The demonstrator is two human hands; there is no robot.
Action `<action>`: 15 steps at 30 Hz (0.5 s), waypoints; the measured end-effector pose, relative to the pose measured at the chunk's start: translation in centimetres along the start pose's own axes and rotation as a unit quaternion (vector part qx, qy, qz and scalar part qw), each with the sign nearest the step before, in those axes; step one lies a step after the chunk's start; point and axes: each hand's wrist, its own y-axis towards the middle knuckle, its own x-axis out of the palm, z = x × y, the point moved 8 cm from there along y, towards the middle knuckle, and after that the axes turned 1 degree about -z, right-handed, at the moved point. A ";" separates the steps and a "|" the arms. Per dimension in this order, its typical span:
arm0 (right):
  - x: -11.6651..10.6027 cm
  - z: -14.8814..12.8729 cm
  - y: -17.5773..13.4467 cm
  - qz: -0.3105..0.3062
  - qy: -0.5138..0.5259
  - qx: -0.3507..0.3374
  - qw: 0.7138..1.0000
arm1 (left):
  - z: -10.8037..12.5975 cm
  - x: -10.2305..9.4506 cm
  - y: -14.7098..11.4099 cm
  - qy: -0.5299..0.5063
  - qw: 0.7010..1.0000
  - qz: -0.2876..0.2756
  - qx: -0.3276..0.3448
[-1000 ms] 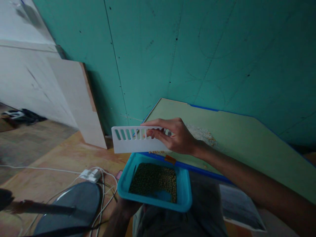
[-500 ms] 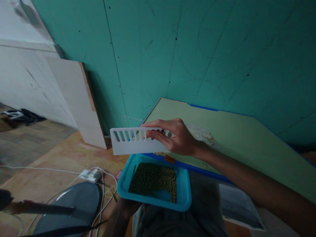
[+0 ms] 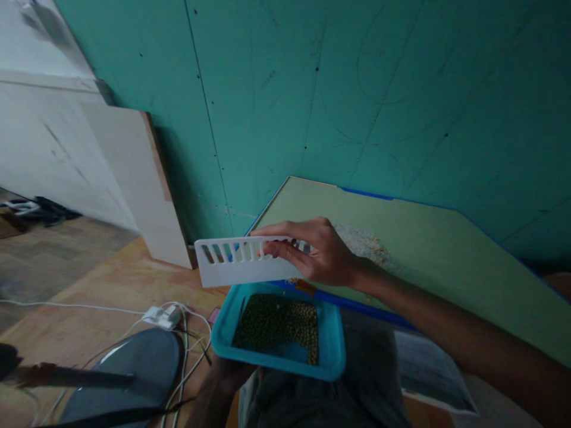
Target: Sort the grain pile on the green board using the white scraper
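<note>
Right hand (image 3: 321,258): fingers curled closed around one end of the white slotted panel (image 3: 241,261), held edge-up in the air just above the blue tray (image 3: 332,351) of green beans (image 3: 279,321). Left hand (image 3: 229,371): mostly hidden beneath the tray's near edge; grip cannot be told.

The right hand (image 3: 323,257) has carried the white slotted panel (image 3: 241,261) slightly left and down. Its left end now tilts higher, and its lower edge sits closer to the blue tray (image 3: 332,351).
</note>
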 end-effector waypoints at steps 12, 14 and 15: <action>-0.2 -1.2 -0.4 0.012 0.010 -0.020 1.000 | 1.0 0.5 0.0 0.049 0.996 0.073 0.019; -0.5 -1.3 -0.7 0.023 0.011 -0.012 1.000 | 1.3 0.2 -0.4 0.047 0.992 0.111 0.035; -0.8 -1.3 -1.0 0.032 0.008 -0.003 0.999 | 1.2 0.2 -0.5 0.041 0.992 0.116 0.027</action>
